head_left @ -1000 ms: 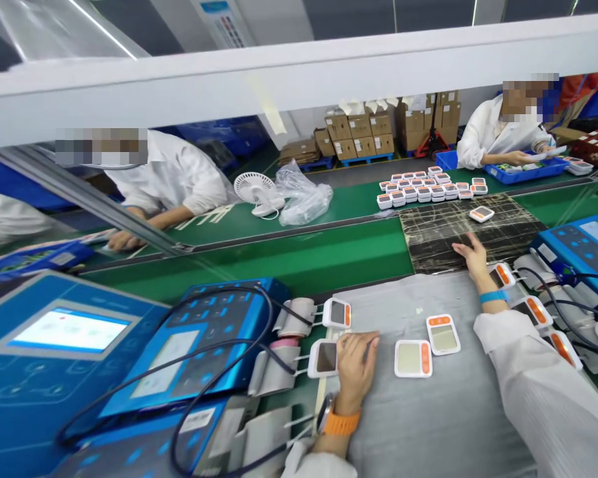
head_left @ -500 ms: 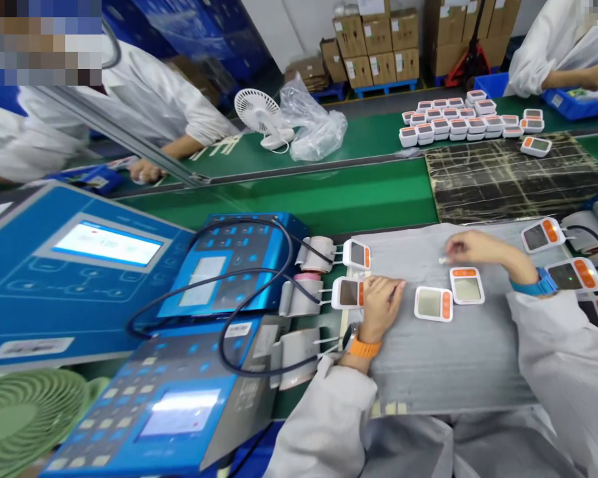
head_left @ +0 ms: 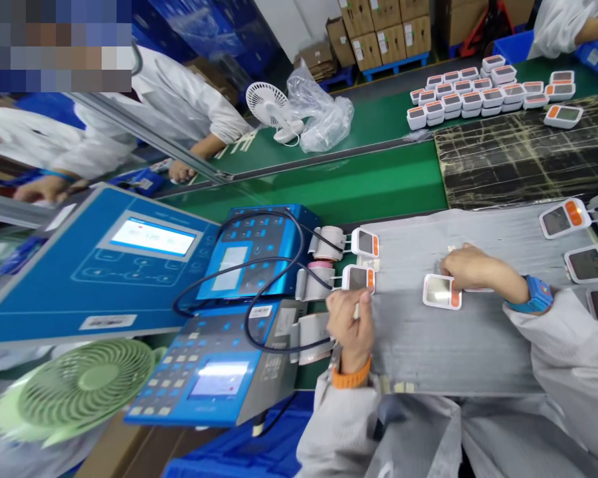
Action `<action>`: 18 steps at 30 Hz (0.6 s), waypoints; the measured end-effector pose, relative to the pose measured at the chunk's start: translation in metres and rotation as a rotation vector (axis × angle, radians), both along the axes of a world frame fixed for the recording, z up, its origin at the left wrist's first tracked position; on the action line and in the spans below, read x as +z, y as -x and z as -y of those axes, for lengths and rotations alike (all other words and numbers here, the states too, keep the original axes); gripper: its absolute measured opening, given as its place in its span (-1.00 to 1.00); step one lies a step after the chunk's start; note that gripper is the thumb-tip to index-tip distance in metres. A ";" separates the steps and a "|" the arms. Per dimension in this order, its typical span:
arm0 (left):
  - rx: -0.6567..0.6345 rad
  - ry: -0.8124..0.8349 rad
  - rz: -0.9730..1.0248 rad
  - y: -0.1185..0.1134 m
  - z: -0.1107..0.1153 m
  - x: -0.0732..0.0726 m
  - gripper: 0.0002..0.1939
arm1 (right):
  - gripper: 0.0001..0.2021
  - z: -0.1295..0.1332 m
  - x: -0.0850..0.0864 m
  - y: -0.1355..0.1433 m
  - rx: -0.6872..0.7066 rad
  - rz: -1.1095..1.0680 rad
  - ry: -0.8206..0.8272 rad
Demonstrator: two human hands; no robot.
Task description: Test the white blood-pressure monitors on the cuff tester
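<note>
My left hand point(head_left: 351, 322) is at the left edge of the grey mat, fingers curled, just below a white blood pressure monitor point(head_left: 355, 277) with orange buttons. Whatever its fingers hold is hidden. Another such monitor point(head_left: 365, 243) lies above it; both are joined to tubes on the left. On the mat, my right hand point(head_left: 471, 269) is closed at the right end of a loose blood pressure monitor point(head_left: 437, 291), fingers bent down by its orange buttons. Partly hidden beneath that hand is a second loose monitor point(head_left: 480, 290).
Blue test boxes point(head_left: 212, 385) with dark cables and white cuff rolls point(head_left: 315, 332) stand left. Further monitors point(head_left: 564, 219) lie at the mat's right side. Beyond the green channel are rows of monitors point(head_left: 471, 101), a white fan point(head_left: 268, 103) and co-workers' arms. A green fan point(head_left: 97, 378) is lower left.
My left hand has moved down and left from beside the lower tubed monitor. My right hand has come down to the loose monitors. The head view has shifted slightly left.
</note>
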State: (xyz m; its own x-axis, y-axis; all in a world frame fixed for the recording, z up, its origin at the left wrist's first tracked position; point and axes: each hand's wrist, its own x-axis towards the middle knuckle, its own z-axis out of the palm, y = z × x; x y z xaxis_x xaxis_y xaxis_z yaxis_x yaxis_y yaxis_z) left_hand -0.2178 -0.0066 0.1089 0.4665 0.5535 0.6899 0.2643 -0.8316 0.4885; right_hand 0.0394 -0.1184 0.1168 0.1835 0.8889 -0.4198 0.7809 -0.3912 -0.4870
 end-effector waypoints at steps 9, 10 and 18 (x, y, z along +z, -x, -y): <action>-0.097 -0.066 -0.657 0.099 -0.036 0.005 -0.78 | -0.63 0.008 0.015 0.070 0.133 0.331 -0.070; -0.118 -0.058 -0.727 0.102 -0.038 0.004 -0.77 | -0.63 0.008 0.017 0.075 0.163 0.334 -0.098; -0.070 0.041 -0.711 0.093 -0.041 -0.003 -0.88 | -0.32 -0.024 -0.028 0.126 0.102 -0.595 -0.437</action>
State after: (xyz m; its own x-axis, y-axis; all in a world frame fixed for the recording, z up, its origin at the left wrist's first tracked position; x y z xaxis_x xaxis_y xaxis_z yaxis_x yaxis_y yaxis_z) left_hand -0.3113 0.0343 0.1057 0.8309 0.5247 0.1851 0.4769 -0.8430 0.2489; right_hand -0.0867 -0.0949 0.0892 -0.0566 0.9980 -0.0272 0.3584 -0.0051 -0.9336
